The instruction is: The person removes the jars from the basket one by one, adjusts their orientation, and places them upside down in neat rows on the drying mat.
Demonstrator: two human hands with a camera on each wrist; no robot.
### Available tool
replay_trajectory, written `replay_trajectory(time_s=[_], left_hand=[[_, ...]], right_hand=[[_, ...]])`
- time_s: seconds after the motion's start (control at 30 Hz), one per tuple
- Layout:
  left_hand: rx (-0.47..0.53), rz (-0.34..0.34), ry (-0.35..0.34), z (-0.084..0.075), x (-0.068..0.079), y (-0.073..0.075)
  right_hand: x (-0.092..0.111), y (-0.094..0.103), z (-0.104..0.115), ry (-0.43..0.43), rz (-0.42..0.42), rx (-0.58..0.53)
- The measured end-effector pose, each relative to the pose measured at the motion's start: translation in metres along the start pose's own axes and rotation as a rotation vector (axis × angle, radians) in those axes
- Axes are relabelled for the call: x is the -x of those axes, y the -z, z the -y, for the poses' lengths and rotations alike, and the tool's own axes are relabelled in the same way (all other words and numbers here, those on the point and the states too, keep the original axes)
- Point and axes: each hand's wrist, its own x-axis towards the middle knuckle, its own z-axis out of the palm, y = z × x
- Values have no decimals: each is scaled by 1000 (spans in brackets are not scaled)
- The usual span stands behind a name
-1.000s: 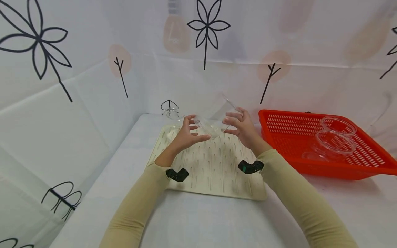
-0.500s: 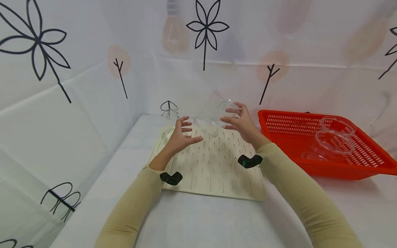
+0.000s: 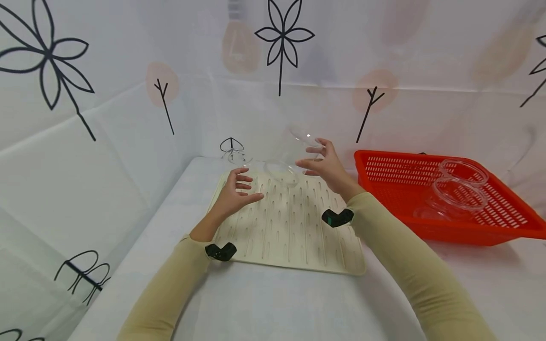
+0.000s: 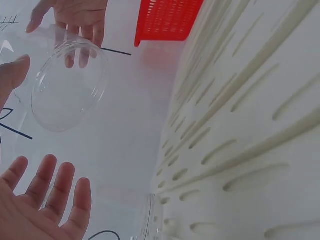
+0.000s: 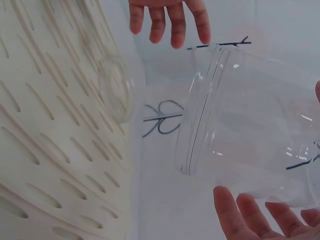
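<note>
My right hand (image 3: 327,169) grips a clear, see-through jar (image 3: 290,154) above the far part of the cream ridged mat (image 3: 290,222). The jar is tilted, one round end low toward the left. In the right wrist view, a ringed rim (image 5: 200,110) shows at the jar's end, with fingers along its side. My left hand (image 3: 230,199) is apart from the jar, over the mat's left side, fingers spread and holding nothing. A second clear vessel (image 3: 239,157) stands at the mat's far left corner, partly lost against the white cloth.
On the right stands a red slotted basket (image 3: 392,227) with clear round-rimmed jars (image 3: 460,194) inside. White cloth with printed plants covers the back wall (image 3: 324,109) and left side. The table (image 3: 273,303) is white.
My left hand has come off the jar and drawn back toward the left and nearer. My right hand keeps the jar, shifted slightly left and turned more upright.
</note>
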Motion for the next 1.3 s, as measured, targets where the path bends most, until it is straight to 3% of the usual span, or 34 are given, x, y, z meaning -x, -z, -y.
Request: replay_trajectory(time_s=[0.57, 0.93, 1.3], left_hand=[[-136, -22, 111, 26, 23, 36], [-185, -51, 229, 40, 27, 54], [-301, -55, 330, 45, 32, 65]], right_hand=[[-14, -6, -23, 6, -22, 81], [-26, -14, -40, -11, -25, 158], [-30, -11, -54, -35, -66, 189]])
